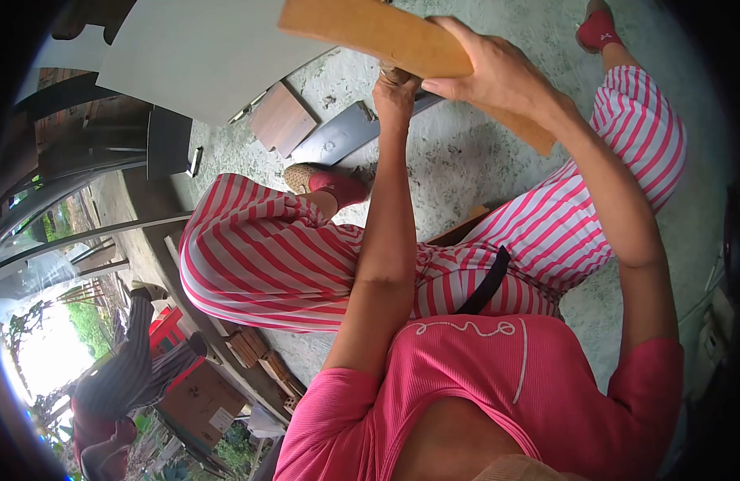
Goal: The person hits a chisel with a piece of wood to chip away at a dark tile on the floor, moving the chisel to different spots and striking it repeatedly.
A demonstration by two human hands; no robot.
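Note:
A yellowish-brown wooden board (370,34) is raised above the floor at the top of the head view. My right hand (502,76) grips it, thumb along the lower edge and fingers over the top. More of the same wood shows beneath my right wrist. My left hand (394,94) is closed in a fist just under the board; a small brownish piece shows above the fist, and I cannot tell what it is. Beyond my left hand, a dark grey panel (335,135) and a brown wood-grain panel (283,119) lie on the floor.
A large pale sheet (202,56) fills the upper left, beside a dark panel (168,143). My striped legs are spread on the mottled concrete floor (442,176). At the lower left are another person (117,393), a cardboard box (202,402), a red plastic item (166,329) and bricks (246,346).

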